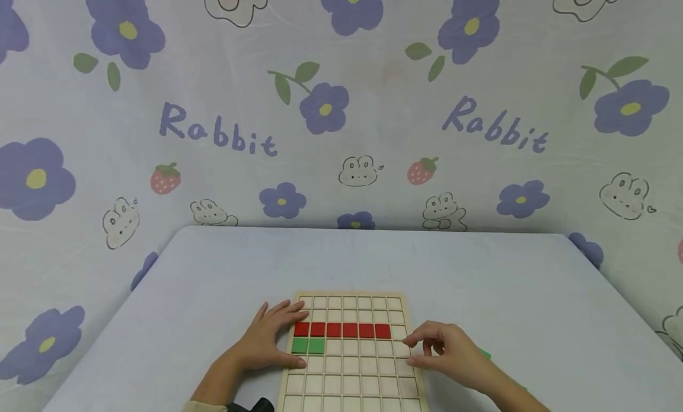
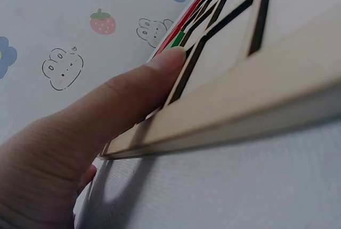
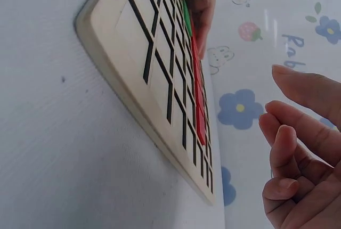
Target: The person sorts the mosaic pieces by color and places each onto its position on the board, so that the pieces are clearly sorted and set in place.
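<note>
A wooden grid board (image 1: 350, 383) lies on the white table. One of its rows holds several red square tiles (image 1: 333, 330); below them, two green square tiles (image 1: 316, 345) sit side by side at the left. My left hand (image 1: 261, 344) rests on the board's left edge with its fingers spread, the thumb (image 2: 133, 88) lying across the frame. At the right edge hovers my right hand (image 1: 453, 354), fingers loosely bent. In the right wrist view, nothing shows between the right thumb and fingertips (image 3: 286, 133).
Green pieces (image 1: 485, 354) lie on the table (image 1: 213, 281) to the right, mostly hidden behind the right hand and forearm. A black object (image 1: 261, 406) shows at the bottom by the left wrist. A flower-patterned cloth (image 1: 373, 133) hangs behind the table.
</note>
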`<state>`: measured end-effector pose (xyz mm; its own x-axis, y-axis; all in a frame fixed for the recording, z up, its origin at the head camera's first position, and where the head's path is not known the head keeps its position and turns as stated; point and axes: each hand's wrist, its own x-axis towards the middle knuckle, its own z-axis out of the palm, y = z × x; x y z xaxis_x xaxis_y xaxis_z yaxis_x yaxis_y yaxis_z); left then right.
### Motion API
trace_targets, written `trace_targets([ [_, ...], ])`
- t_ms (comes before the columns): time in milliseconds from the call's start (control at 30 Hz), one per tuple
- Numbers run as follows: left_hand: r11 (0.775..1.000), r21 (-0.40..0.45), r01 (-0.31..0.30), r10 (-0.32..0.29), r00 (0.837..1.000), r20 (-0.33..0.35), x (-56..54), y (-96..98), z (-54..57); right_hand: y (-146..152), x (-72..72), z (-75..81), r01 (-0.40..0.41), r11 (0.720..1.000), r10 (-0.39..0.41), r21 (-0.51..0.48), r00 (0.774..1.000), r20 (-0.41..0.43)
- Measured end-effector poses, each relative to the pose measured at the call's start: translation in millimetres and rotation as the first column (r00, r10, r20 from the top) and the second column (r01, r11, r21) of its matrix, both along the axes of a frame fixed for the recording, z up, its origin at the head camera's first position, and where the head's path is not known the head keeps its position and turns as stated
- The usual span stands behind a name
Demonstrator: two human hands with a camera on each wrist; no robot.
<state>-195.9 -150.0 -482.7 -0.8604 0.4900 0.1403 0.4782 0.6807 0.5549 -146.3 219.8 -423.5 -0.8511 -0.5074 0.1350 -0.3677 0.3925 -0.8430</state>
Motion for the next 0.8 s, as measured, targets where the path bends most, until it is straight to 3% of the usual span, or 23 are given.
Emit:
trace_targets([
  [500,1.000,-0.001,-0.002,0.002,1.000,-0.003,1.7,0.6,-0.6,23.7,12.2,-0.7,0.073,0.997,-0.067,0.037,0.987,-0.149],
  [733,1.000,0.004,-0.005,0.005,1.000,0.001,3.0,0.2,-1.5,36.8,16.9,9.0,0.152,0.986,-0.147,0.074,0.986,-0.078],
  [800,1.000,0.002,-0.005,0.005,1.000,-0.003,3.0,-0.1,-1.6,40.6,18.2,9.5,0.174,0.981,-0.166,0.088,0.982,-0.093],
])
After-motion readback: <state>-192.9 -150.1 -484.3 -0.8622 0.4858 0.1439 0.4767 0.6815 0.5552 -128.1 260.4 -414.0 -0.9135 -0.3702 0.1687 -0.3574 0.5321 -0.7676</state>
